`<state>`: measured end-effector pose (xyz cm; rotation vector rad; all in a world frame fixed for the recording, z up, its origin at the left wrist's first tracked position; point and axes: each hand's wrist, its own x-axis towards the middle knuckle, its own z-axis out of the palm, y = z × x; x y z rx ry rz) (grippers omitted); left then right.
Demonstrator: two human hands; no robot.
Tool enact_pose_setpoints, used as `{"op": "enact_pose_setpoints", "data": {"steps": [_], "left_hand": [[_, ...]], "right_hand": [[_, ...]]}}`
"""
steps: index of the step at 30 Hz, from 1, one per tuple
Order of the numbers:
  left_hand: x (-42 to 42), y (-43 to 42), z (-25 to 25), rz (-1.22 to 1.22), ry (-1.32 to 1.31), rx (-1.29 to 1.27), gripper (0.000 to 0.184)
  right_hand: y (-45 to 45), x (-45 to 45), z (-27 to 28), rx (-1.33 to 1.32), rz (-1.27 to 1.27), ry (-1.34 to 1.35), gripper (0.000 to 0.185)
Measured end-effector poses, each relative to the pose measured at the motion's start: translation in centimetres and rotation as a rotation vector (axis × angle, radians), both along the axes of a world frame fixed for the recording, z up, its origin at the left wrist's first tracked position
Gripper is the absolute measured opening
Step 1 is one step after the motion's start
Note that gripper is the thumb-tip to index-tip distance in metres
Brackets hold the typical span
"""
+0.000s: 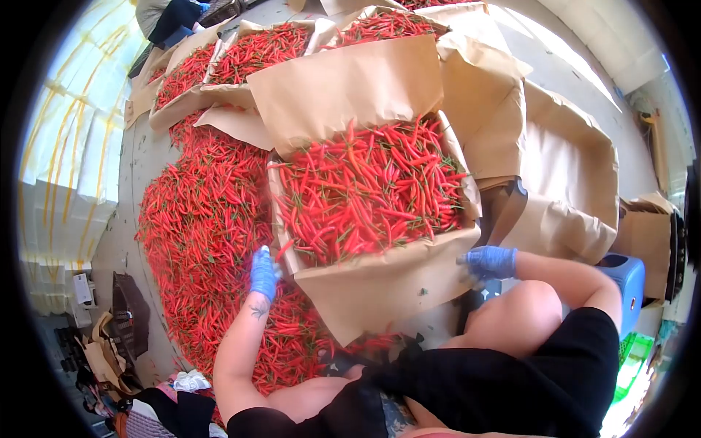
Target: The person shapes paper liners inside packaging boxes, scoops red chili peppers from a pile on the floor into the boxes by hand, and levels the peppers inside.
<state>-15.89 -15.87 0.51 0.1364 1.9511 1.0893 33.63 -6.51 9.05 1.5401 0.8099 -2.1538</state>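
A: Where are the red chillies (372, 190)?
B: Loosely piled in the paper-lined crate (280, 219), around the middle of the frame.
A: And the brown paper about them?
B: A back flap (350, 91) stands up behind the pile; a front flap (383, 281) drapes over the near side, toward the lower middle.
A: The person's hands?
B: Both are blue-gloved. The left hand (264, 275) is just beside the crate's lower-left corner, near a single chilli (284, 250); whether its fingers hold anything, one cannot tell. The right hand (491, 263) is near the front flap's right edge, its fingers blurred, so their spread cannot be told either.
A: Farther out?
B: A broad heap of chillies (204, 212) spreads left of centre. Another lined crate (562, 175) is at right, filled crates (259, 55) stand along the top, and part of a co-worker (177, 20) shows at upper left.
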Motion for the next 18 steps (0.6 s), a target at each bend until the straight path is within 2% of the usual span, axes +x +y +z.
{"op": "enact_pose_setpoints", "data": {"steps": [1,2,3,7,10,15,17,18], "left_hand": [[1.1,0.0,0.8,0.066,-0.243,-0.081,0.047],[1.9,-0.4,0.8,0.024,-0.386,-0.069,0.050],[2.1,-0.5,-1.1,0.015,-0.392,0.050,0.053],[4.3,0.3,-0.8,0.006,-0.449,0.195,0.054],[6.1,1.3,-2.4,0.072,-0.160,0.448,0.043],[4.9,2.8,-2.9,0.161,-0.093,0.405,0.035],[4.3,3.9,-3.2,0.189,-0.063,0.405,0.033],[4.2,4.7,-3.2,0.193,-0.064,0.401,0.033]], "right_hand": [[-0.9,0.1,-1.7,0.067,-0.292,0.083,0.040],[-1.5,0.1,-3.3,0.130,-0.580,0.161,0.042],[-1.3,-0.4,-4.5,0.172,-0.720,0.247,0.038],[-1.6,-1.4,-8.6,0.253,-0.773,0.326,0.033],[0.0,-1.7,-9.3,0.267,-0.787,0.314,0.034],[0.8,-2.2,-9.1,0.305,-0.679,0.307,0.037],[0.8,-3.1,-9.2,0.290,-0.829,0.296,0.036],[1.2,-3.2,-9.5,0.286,-0.826,0.293,0.036]]}}
